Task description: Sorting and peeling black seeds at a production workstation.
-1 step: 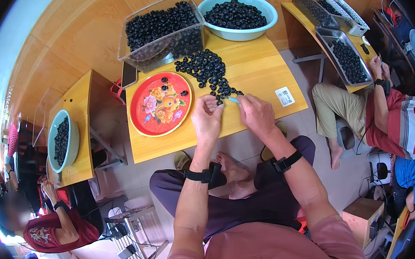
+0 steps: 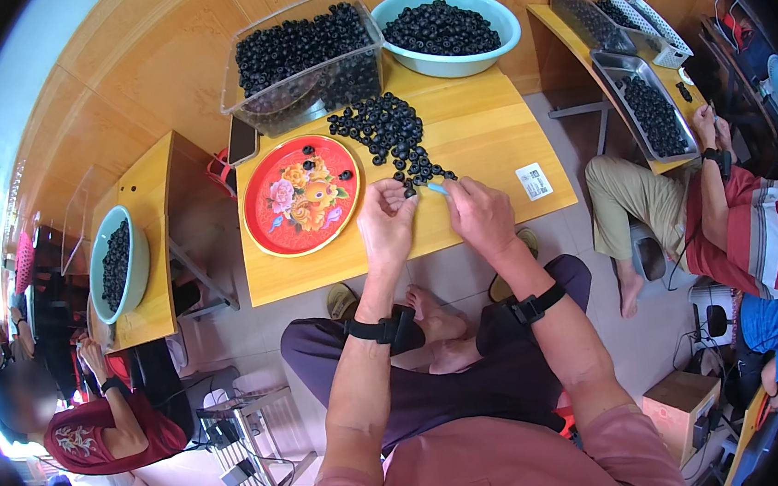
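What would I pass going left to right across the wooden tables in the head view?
Teal bowl of dark round pieces → round red floral tray → clear plastic tub of dark pieces → light blue basin of dark pieces → small white label card → metal tray of dark pieces.

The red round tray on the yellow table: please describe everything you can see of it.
The red round tray looks like glossy plastic, with a raised rim and a printed picture of flowers and fruit in the middle. It lies flat on the yellow table, left of the pile of black pieces. A few black pieces lie on its upper part. Neither hand touches it.
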`<state>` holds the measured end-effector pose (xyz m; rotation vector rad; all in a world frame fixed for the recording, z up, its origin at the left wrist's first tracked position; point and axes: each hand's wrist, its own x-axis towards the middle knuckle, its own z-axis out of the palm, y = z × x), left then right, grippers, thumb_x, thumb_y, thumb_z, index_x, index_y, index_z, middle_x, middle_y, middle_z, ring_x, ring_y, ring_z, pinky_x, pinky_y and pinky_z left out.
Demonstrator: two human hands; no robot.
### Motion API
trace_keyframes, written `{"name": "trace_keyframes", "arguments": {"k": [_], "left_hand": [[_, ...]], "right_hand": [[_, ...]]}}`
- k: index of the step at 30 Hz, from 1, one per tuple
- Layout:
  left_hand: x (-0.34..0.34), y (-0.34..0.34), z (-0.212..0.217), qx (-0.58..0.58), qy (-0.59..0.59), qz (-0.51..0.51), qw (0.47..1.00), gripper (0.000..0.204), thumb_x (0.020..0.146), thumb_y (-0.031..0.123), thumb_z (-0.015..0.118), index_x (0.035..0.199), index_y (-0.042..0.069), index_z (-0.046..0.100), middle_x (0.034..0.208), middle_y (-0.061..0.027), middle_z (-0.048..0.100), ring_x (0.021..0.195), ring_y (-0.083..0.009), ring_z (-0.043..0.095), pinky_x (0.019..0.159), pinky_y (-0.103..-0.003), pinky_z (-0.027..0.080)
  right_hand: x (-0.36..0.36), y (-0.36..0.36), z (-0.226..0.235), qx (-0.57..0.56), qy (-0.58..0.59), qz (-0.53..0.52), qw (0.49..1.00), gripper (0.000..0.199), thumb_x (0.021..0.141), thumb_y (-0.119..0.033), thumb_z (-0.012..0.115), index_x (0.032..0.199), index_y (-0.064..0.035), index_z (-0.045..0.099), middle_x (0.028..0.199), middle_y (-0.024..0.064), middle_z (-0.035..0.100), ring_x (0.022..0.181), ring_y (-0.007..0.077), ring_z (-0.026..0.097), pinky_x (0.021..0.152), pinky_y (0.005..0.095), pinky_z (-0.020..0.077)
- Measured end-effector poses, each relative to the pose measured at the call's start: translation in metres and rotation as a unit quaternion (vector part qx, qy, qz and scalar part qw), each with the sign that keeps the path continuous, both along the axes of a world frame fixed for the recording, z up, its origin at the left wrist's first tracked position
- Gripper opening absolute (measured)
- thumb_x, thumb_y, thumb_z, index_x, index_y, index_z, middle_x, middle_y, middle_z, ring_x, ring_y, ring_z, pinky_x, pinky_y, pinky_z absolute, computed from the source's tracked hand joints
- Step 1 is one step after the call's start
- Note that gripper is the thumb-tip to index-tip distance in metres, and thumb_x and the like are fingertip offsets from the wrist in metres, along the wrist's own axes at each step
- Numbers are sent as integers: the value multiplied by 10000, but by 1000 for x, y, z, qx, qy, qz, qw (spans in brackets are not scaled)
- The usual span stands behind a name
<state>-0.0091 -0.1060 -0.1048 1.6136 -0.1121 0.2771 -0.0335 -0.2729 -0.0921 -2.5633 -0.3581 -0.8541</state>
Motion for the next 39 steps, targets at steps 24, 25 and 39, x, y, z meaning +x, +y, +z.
{"name": "trace_keyframes", "arguments": {"k": [24, 25, 39], "left_hand": [[16, 42, 50, 353, -170, 10, 920, 240, 830, -54, 643, 1055, 17, 686, 1041, -181, 643, 947, -371, 654, 821, -436, 541], [16, 30, 45, 355, -157, -6, 922, 254, 828, -58, 637, 1069, 11, 680, 1038, -182, 643, 963, -371, 651, 826, -440, 540], [22, 10, 24, 362, -80, 10, 929, 234, 812, -24, 701, 1045, -9, 689, 1008, -184, 658, 943, -371, 653, 849, -439, 536]], "right_hand": [[-2, 1, 0, 3, 22, -38, 999, 140, 897, -124, 637, 1015, -59, 674, 773, 112, 599, 688, 334, 641, 589, 454, 513], [-2, 0, 2, -4, 6, -42, 999, 85, 900, -112, 624, 959, -62, 659, 749, 101, 591, 679, 311, 647, 577, 437, 517], [-4, 0, 2, 10, 9, -37, 999, 84, 903, -106, 614, 963, -59, 650, 758, 97, 576, 702, 291, 647, 596, 429, 522]]}}
